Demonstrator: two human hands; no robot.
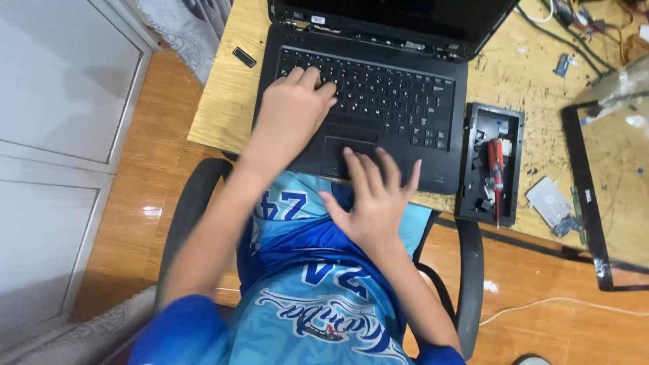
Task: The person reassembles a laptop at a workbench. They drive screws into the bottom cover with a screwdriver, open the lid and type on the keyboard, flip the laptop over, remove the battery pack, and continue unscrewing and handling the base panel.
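Observation:
A black laptop (433,145) lies open on a wooden table (226,101), its screen bezel partly loosened along the hinge. My left hand (294,111) rests on the left part of the keyboard, fingers curled over the keys. My right hand (375,196) lies with fingers spread on the touchpad and front edge of the palm rest. Neither hand holds anything.
A black tray (473,196) right of the laptop holds a red-handled screwdriver (497,172) and small parts. A detached black screen frame (591,209) lies at the right. Cables sit at the back right, and a small black piece (244,57) lies left of the laptop. I sit in a black armchair (186,216).

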